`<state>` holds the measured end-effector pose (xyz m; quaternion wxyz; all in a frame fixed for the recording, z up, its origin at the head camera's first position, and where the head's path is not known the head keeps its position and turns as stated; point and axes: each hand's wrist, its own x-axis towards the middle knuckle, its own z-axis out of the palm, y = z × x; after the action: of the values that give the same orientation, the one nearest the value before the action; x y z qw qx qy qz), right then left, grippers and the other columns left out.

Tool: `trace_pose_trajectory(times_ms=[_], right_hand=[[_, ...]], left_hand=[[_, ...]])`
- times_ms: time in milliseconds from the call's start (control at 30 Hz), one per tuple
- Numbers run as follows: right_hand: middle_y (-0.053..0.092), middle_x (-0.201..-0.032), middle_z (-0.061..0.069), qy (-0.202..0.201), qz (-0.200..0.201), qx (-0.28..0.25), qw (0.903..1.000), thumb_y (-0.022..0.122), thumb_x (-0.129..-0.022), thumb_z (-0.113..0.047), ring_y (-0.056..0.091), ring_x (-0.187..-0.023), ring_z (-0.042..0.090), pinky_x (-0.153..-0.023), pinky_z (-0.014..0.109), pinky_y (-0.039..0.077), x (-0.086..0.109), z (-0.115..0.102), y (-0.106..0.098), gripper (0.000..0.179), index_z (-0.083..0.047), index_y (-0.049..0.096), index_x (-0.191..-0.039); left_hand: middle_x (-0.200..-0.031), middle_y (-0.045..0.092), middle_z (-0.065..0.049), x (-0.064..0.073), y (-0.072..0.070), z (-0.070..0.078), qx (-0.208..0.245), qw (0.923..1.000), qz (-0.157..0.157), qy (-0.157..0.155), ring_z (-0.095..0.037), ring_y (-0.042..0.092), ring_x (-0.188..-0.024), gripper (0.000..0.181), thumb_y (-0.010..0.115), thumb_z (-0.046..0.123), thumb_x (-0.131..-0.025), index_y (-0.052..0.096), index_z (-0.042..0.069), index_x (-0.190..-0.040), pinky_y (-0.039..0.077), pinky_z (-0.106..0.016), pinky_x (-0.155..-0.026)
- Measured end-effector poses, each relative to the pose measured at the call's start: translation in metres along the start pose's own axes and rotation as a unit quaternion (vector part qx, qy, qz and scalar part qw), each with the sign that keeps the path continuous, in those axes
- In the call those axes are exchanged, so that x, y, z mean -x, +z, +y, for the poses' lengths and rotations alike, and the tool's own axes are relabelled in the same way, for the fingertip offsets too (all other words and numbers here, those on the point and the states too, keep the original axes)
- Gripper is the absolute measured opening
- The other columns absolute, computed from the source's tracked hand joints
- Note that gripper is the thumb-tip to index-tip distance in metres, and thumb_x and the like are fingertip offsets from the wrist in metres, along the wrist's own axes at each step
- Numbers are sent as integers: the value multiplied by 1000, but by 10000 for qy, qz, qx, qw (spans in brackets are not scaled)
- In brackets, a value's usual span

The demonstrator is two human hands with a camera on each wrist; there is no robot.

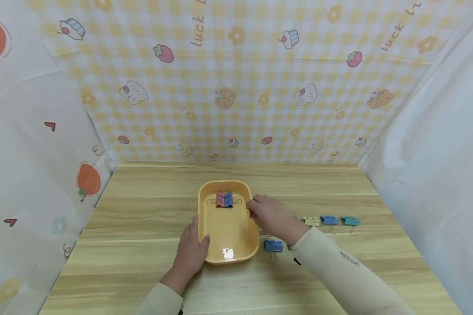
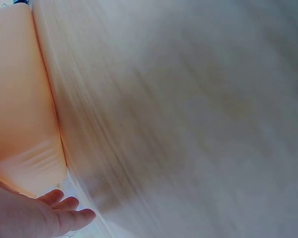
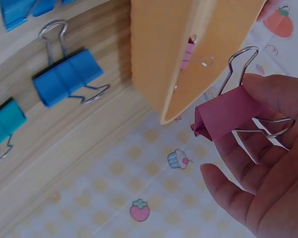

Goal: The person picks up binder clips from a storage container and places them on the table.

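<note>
Checked cloth stands behind our wooden table. Head view: our left hand grips the left rim of the tray; slackening there might let it slide. Left wrist: our fingers lie outside its wall. Right wrist: our right hand pinches a red clip at the tray's right rim; a thumb slip could drop it outside.

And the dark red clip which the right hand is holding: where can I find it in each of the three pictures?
Head: dark red clip slightly right of and below centre, mostly hidden by the right hand.
Left wrist: not in this picture.
Right wrist: right of centre, large, in the hand.
Shared landmark: yellow tray, below centre in head, at the left edge in left wrist, at the top in right wrist.
</note>
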<state>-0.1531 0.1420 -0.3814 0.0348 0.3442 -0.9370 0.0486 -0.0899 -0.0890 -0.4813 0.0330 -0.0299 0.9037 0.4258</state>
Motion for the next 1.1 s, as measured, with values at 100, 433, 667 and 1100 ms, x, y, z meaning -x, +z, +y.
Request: trace_pose_trajectory(times_ms=[100, 433, 667, 1100], right_hand=[[58, -85, -1, 89, 49, 24, 9999, 73, -82, -5, 54, -74, 12, -64, 26, 50, 6, 6, 1, 16, -8, 68, -97], [59, -86, -1, 227, -41, 142, 9996, 73, -82, -6, 54, -75, 13, -64, 28, 51, 22, 26, 1, 17, -9, 66, -97], [59, -87, 0, 574, -288, 142, 9978, 72, -81, -4, 54, -75, 12, -65, 28, 52, 35, 37, -1, 19, -7, 67, -99], [59, -87, 3, 979, -572, 34, 9935, 71, -82, -4, 55, -72, 14, -60, 28, 51, 61, 54, -4, 22, -4, 67, -103]], left_hand=[[-147, 29, -34, 0, 0, 0, 14, 10000, 12, 6, -50, 26, -137, 70, 51, 19, -98, 13, 1, -153, 25, -65, -108], [-147, 30, -33, 0, 0, 1, -27, 10000, 13, -40, -49, 26, -137, 70, 51, 20, -98, 13, 2, -153, 25, -64, -108], [-148, 29, -31, 0, -1, 3, -21, 9999, -58, -123, -48, 24, -138, 70, 51, 20, -98, 12, 3, -154, 23, -62, -110], [-149, 28, -31, -2, 1, 2, -62, 9999, -65, -134, -48, 24, -139, 71, 51, 21, -98, 11, 3, -154, 22, -63, -110]])
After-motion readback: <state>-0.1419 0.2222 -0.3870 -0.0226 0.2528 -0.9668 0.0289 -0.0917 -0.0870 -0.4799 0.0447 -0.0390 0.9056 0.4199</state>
